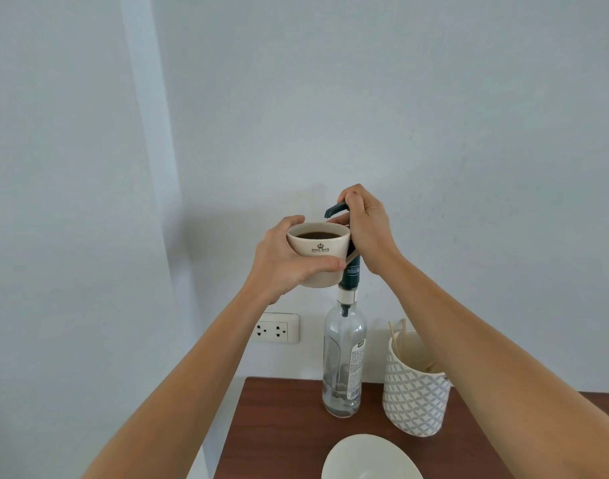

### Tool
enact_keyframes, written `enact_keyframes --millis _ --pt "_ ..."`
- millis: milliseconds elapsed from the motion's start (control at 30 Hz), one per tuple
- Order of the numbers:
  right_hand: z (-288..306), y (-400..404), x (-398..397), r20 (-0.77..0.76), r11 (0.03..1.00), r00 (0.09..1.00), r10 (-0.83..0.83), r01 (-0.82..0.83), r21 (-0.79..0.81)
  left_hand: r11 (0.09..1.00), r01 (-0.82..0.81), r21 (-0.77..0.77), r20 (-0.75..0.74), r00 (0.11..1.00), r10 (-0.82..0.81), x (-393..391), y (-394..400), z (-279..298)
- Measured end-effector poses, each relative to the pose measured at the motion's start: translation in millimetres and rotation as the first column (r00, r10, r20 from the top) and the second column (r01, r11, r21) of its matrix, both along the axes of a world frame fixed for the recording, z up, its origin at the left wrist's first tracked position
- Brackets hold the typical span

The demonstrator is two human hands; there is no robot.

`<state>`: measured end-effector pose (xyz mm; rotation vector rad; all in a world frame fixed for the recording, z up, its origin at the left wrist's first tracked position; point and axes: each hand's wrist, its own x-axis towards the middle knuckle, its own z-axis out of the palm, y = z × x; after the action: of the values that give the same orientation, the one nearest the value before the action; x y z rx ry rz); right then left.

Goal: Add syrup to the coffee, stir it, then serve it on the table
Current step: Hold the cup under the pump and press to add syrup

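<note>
The left hand [289,261] wraps its fingers around the coffee cup [318,252], holding it up just under the spout [334,211]. The right hand [365,229] curls over the pump on the syrup bottle [344,357].

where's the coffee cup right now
In the head view the coffee cup is held up in the air at centre frame by the left hand, just under the spout of the syrup bottle's pump, which the right hand grips.

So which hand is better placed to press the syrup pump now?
The right hand: it already grips the pump head atop the syrup bottle. The left hand holds the coffee cup beneath the spout.
</note>
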<state>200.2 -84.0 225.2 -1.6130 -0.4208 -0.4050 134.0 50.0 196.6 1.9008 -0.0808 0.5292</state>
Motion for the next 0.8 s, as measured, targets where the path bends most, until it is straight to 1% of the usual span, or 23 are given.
enact_keyframes --millis 100,233,367,800 --pt "4.1 0.1 1.0 -0.039 0.999 0.998 0.044 -0.043 0.01 1.0 -0.006 0.005 -0.001 1.0 0.006 0.8 2.8 3.4" --pt "5.5 0.4 0.9 -0.043 0.997 0.997 0.07 -0.068 0.04 1.0 -0.01 0.005 -0.012 1.0 0.01 1.7 4.9 2.4" --pt "1.7 3.6 2.9 -0.004 0.999 1.0 0.031 -0.031 0.035 1.0 -0.007 0.0 -0.014 1.0 0.007 3.2 1.6 -0.1" --pt "-2.9 3.6 4.3 0.058 1.0 0.998 -0.018 0.018 0.009 1.0 -0.019 0.016 -0.014 1.0 0.02 7.0 1.7 -3.1"
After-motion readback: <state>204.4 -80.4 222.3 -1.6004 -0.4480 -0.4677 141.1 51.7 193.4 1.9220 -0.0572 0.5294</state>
